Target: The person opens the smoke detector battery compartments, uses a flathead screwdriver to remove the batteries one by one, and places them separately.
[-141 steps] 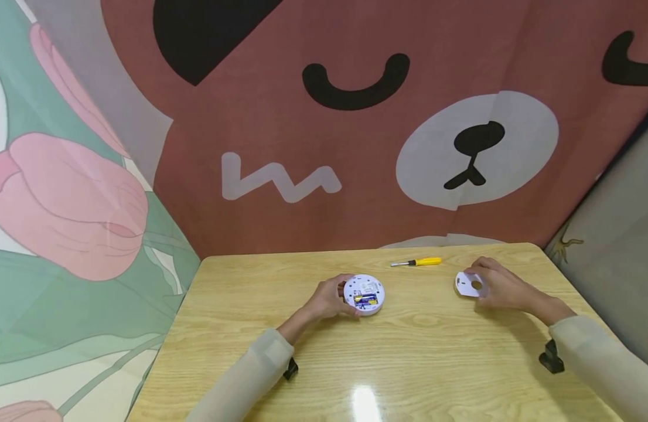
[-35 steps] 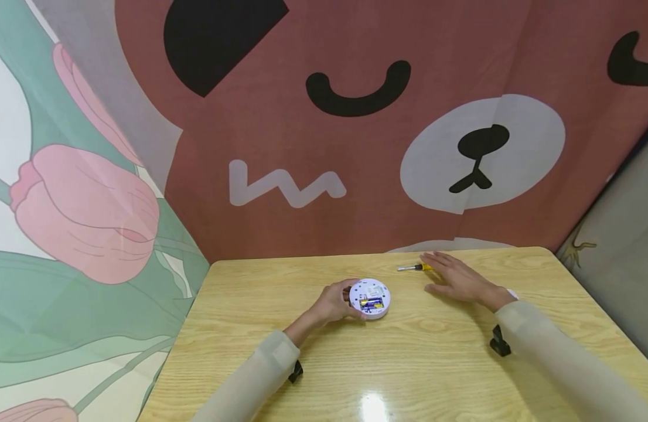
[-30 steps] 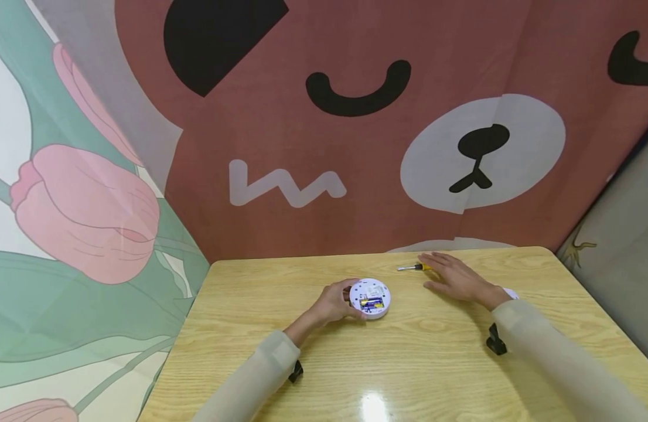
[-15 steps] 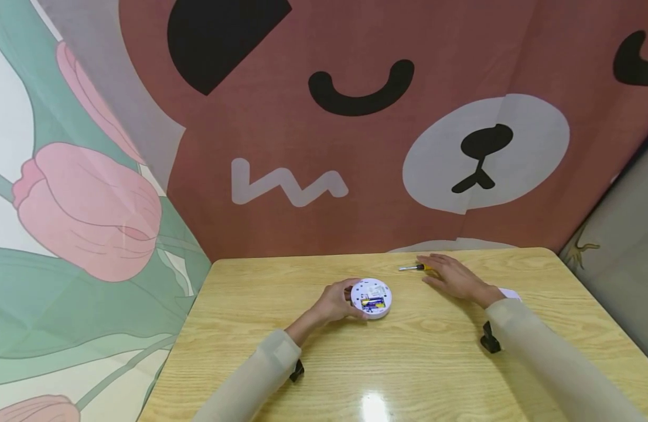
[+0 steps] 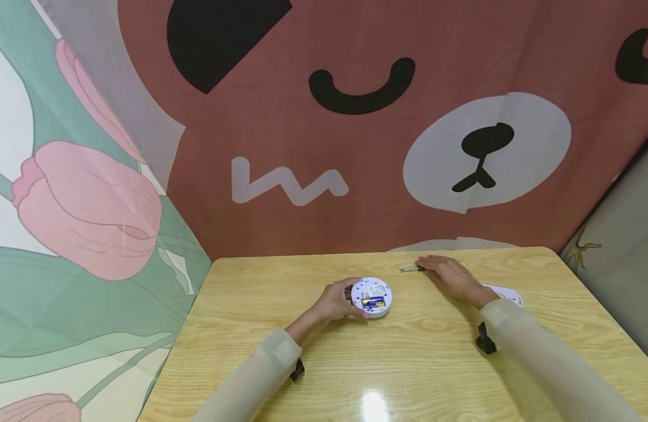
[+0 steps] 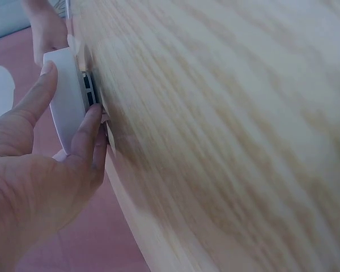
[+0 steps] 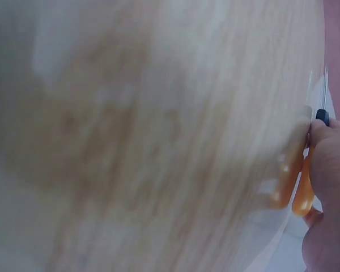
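In the head view, my left hand [image 5: 331,302] grips the left rim of a round white battery-powered device [image 5: 372,289], thumb at the near side. Its back faces up, and blue-and-yellow batteries [image 5: 374,302] lie in the bay. Seen edge-on in the left wrist view, the device [image 6: 68,96] sits between thumb and fingers, tilted off the table. My right hand [image 5: 454,278] holds a screwdriver [image 5: 421,268] near the back edge. Only shaft and black collar show there, pointing left. The right wrist view shows its orange-yellow handle [image 7: 304,191] beneath the hand [image 7: 335,181].
A white cover plate [image 5: 507,292] lies on the wooden table [image 5: 398,363] behind the right wrist, partly hidden by the sleeve. A printed curtain [image 5: 282,228] hangs right behind the table's back edge, with more cloth at both sides.
Earlier, the right hand put the cover plate down at the right and reached left to the screwdriver. Its fingers have since closed over the handle. The left hand still holds the round device.
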`<action>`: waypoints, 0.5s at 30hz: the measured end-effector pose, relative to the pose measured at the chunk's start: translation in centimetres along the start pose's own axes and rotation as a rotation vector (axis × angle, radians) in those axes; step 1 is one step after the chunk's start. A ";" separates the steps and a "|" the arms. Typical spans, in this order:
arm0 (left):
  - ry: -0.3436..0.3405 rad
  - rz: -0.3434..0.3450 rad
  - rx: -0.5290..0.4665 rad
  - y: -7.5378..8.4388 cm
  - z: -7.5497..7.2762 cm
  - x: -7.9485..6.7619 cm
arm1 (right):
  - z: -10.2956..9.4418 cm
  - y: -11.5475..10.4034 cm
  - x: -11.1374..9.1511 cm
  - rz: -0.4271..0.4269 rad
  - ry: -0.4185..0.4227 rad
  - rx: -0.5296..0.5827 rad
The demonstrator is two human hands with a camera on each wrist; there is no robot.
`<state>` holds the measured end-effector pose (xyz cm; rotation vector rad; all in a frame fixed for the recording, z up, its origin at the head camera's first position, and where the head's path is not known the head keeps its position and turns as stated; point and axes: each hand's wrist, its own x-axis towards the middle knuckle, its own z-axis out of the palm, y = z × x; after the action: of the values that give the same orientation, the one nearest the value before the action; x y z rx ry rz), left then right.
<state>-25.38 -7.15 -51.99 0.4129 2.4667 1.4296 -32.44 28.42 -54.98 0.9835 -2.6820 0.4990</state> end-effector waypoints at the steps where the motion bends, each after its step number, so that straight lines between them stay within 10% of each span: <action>1: 0.001 0.000 0.003 0.0 0.0 0.0 | 0.1 0.0 0.0 0.001 0.000 -0.009; 15: -0.001 -0.007 0.001 0.0 -0.1 0.0 | 0.1 -0.4 -0.1 -0.031 0.104 -0.012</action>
<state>-25.39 -7.24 -51.98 0.4050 2.4663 1.4249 -32.11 28.11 -54.99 0.9661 -2.5713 0.5127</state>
